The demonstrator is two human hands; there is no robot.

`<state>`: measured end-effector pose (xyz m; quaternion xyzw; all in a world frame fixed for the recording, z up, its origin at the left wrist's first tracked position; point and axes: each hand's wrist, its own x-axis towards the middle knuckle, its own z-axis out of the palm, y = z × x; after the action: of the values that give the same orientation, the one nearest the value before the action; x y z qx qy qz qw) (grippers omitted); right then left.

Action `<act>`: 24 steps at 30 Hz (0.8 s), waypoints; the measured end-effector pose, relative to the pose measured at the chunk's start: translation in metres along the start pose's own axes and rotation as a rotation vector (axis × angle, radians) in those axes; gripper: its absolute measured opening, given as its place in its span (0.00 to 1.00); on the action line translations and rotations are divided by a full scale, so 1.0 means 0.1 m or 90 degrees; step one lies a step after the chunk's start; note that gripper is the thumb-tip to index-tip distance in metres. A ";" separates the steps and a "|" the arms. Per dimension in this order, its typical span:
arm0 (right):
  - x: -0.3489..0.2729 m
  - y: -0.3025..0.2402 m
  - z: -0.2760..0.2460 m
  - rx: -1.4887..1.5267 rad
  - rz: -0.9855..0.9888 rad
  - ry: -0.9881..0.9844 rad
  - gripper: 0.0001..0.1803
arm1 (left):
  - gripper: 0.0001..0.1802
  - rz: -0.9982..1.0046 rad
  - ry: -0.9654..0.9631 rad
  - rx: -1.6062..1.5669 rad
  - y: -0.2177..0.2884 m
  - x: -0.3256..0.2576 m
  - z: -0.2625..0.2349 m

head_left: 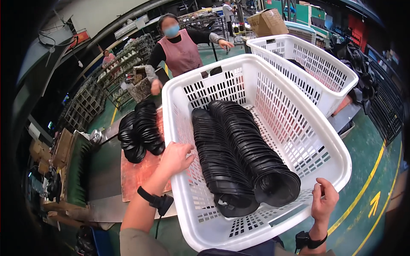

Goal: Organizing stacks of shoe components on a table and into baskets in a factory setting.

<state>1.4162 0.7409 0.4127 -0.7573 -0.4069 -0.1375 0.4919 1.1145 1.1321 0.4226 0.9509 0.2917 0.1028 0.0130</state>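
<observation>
Left hand (176, 157) gripping left rim of white basket (299, 128), fingers curled over the edge, thumb outside. Right hand (323, 200) clamped on the near right corner of the same rim, fingers wrapped over the top, thumb side toward camera. Black wrist straps on both forearms, cable hanging from the left one.

Basket large, plastic, slotted walls, sitting tilted between both hands, near edge low in the picture, far edge toward a co-worker. Inside: two long rows of black discs (239, 149) stacked on edge, overlapping like fallen dominoes (thin, round, cupped), running from far wall to near wall, side by side and touching. Rest of the basket floor bare on the right.

Left of basket: worktop (102, 170) with a reddish mat (136, 175), more black discs in curved rows (141, 128) lying on it, just beside the basket wall. Second white basket (324, 68) behind and right, touching or nearly touching the first (cannot tell which). Cardboard box (267, 21) further back. Co-worker in pink apron (181, 51) standing past the far rim, one arm out to the side, other hand low near the worktop. Green floor with yellow lines and arrow (375, 202) at right.
</observation>
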 end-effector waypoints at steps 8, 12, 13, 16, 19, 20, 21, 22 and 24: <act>-0.03 0.07 0.02 -0.009 -0.011 -0.010 0.08 | 0.15 0.003 0.007 -0.026 0.01 -0.06 -0.01; -0.07 0.08 0.01 -0.003 0.037 0.003 0.08 | 0.15 0.019 0.036 -0.003 0.01 -0.03 0.05; -0.06 0.08 0.00 -0.013 0.028 -0.002 0.08 | 0.15 0.004 0.018 -0.004 0.02 -0.04 0.04; -0.05 0.08 0.04 0.008 0.019 -0.001 0.08 | 0.15 -0.008 0.010 -0.001 0.00 -0.06 0.03; -0.05 0.09 0.03 0.001 0.021 -0.011 0.09 | 0.14 -0.009 0.015 -0.006 0.00 -0.06 0.01; -0.05 0.09 0.02 0.002 0.019 -0.010 0.09 | 0.14 -0.010 0.016 -0.005 0.01 -0.06 0.01; -0.05 0.09 0.02 0.002 0.019 -0.011 0.09 | 0.14 -0.008 0.018 -0.005 0.02 -0.06 0.02; -0.05 0.09 0.02 0.002 0.018 -0.011 0.09 | 0.14 -0.007 0.020 -0.005 0.02 -0.05 0.02; -0.04 0.08 0.03 0.004 0.016 -0.011 0.09 | 0.14 -0.007 0.022 -0.005 0.02 -0.05 0.01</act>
<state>1.4193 0.7395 0.4036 -0.7618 -0.4018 -0.1236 0.4928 1.1124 1.1274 0.4206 0.9472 0.2969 0.1207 0.0125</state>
